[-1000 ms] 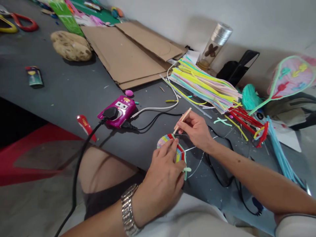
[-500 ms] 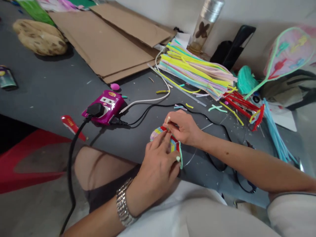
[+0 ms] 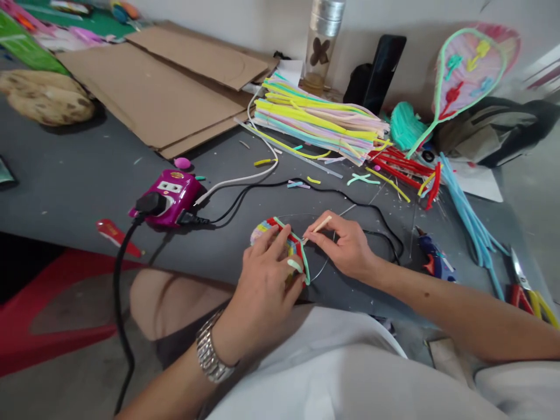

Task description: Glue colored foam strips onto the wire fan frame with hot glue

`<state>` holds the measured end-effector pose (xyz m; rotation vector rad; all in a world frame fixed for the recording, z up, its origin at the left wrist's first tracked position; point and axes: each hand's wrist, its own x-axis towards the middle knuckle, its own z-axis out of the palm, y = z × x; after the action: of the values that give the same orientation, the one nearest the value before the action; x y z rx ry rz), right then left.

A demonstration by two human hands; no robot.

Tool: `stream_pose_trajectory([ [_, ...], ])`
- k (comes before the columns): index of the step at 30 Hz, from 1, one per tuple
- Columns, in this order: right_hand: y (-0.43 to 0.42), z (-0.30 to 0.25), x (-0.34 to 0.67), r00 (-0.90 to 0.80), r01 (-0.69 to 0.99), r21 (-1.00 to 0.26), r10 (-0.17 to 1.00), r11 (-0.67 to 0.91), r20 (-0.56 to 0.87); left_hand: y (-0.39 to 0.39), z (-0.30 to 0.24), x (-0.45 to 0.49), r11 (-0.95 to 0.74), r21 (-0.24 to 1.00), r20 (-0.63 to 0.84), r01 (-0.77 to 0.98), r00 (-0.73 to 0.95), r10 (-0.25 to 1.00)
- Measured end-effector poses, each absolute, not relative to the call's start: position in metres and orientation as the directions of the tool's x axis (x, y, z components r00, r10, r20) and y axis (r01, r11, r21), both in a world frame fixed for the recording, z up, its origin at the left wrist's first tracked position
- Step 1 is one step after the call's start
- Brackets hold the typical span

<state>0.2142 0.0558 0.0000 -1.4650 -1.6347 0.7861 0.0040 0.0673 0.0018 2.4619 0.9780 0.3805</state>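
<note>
A round disc covered with bands of coloured pipe cleaners (image 3: 272, 232) lies near the front edge of the dark grey table (image 3: 87, 175). My left hand (image 3: 266, 286), with a metal watch on its wrist, presses down on the disc with its fingers bent over it. To the right of the disc, my right hand (image 3: 345, 245) pinches a short pale wooden stick (image 3: 318, 226) whose lower end touches the green pipe cleaner at the disc's edge. A clear round sheet lies under both.
A magenta power strip (image 3: 168, 195) with black and white cables sits left of the disc. Behind are cardboard sheets (image 3: 166, 87), a stack of pastel pipe cleaners (image 3: 319, 119), red ones (image 3: 402, 166), a bottle (image 3: 321, 49), a glue gun (image 3: 433, 256) and pliers (image 3: 522, 286).
The view has shifted so the table's right side shows more. My right hand lowered the stick from an upright hold to the disc's right edge. My left hand stayed on the disc.
</note>
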Motion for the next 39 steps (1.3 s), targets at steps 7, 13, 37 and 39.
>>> stream_pose_trajectory([
  [7,0.058,-0.002,0.215,-0.047,0.587,-0.782,0.973,0.211,0.227,0.065,0.008,0.006,-0.63,0.528,0.099,0.569,0.696,0.711],
  [13,0.062,-0.003,0.215,-0.125,0.663,-0.707,0.967,0.247,0.221,0.062,0.0,0.004,-0.626,0.592,0.185,0.507,0.671,0.718],
  [37,0.002,0.013,0.2,0.038,0.385,-0.922,0.998,0.032,0.051,0.049,0.001,0.002,-0.672,0.578,0.269,0.463,0.669,0.692],
  [39,-0.008,0.006,0.195,0.033,0.386,-0.922,0.999,0.026,0.042,0.049,-0.001,0.001,-0.67,0.583,0.269,0.46,0.668,0.693],
])
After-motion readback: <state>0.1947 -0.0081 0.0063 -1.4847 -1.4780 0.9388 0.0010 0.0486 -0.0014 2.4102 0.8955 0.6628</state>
